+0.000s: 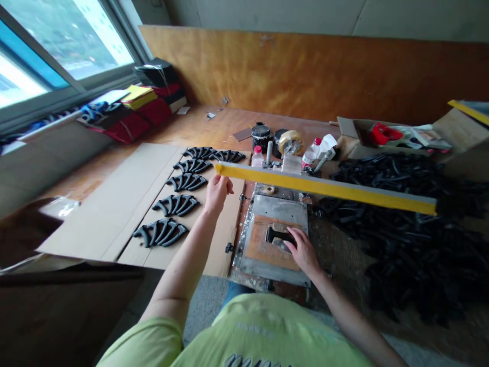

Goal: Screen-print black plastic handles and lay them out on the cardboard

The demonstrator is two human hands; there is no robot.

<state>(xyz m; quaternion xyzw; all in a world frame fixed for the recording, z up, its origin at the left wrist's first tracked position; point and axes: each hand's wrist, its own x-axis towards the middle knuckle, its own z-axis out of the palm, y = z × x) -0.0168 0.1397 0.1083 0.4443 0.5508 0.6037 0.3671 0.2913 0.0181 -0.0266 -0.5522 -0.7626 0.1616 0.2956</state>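
Observation:
My left hand (218, 192) is closed at the left end of a long flat frame with a yellow edge (324, 187), which is raised and seen edge-on above the work plate. My right hand (303, 250) pinches the right end of a black plastic handle-like piece (278, 235). That piece lies on a small block in the middle of a brown board (255, 244), fixed on a grey metal plate (280, 205). Left of the plate, several similar black curved pieces (162, 233) are laid out in fan-shaped groups on cardboard (148, 168).
At right lies a large heap of black pieces (412, 255). Behind the plate stand black jars (261, 137), a tape roll (291, 142) and a bottle with a pink cap (257, 157). An open cardboard box (349, 135) holds mixed items. Folders (141, 109) lie by the window.

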